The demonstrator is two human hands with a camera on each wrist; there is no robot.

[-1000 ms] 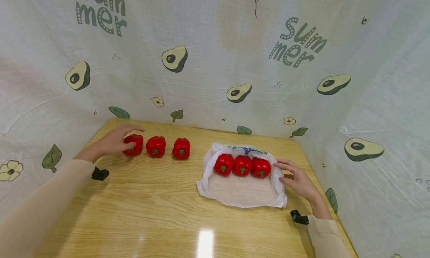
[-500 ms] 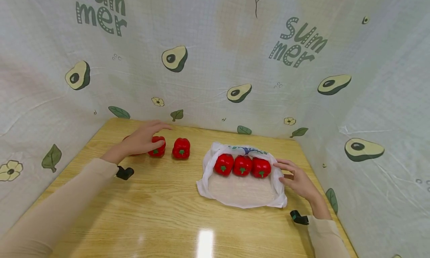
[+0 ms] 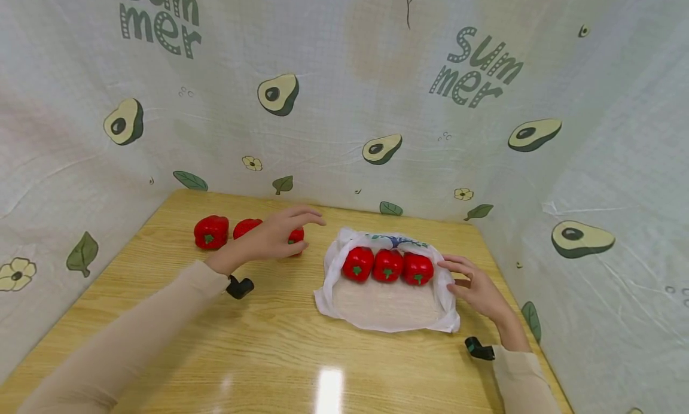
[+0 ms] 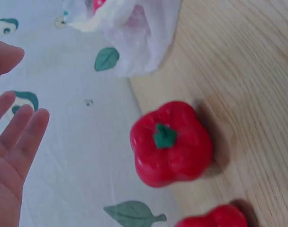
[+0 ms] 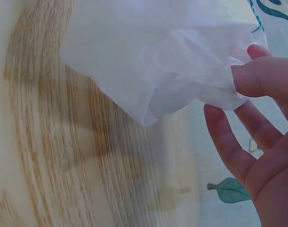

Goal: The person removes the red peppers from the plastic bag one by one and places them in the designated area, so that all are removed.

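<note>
In the head view my left hand (image 3: pixel 274 233) hovers over the row of red bell peppers, fingers spread and holding nothing. It partly covers the right pepper (image 3: pixel 296 237) and the middle pepper (image 3: pixel 246 227); the left pepper (image 3: pixel 212 232) shows whole. The left wrist view has a pepper (image 4: pixel 170 146) with a green stem standing apart from my fingers. My right hand (image 3: pixel 481 289) grips the right side of a white plastic bag (image 3: pixel 390 325), thumb (image 5: pixel 260 78) against the plastic in the right wrist view. Inside the bag, three red bell peppers (image 3: pixel 388 265) sit side by side along the back.
A wooden table (image 3: pixel 280 342) lies under everything. White cloth (image 3: pixel 334 73) printed with avocados and leaves hangs behind and at both sides. A black wrist camera (image 3: pixel 240 287) sits at my left wrist and another camera (image 3: pixel 479 349) at my right.
My left hand has moved rightward along the row, from the left pepper past the middle one to the right one. The peppers stay in place. My right hand and the bag have not moved.
</note>
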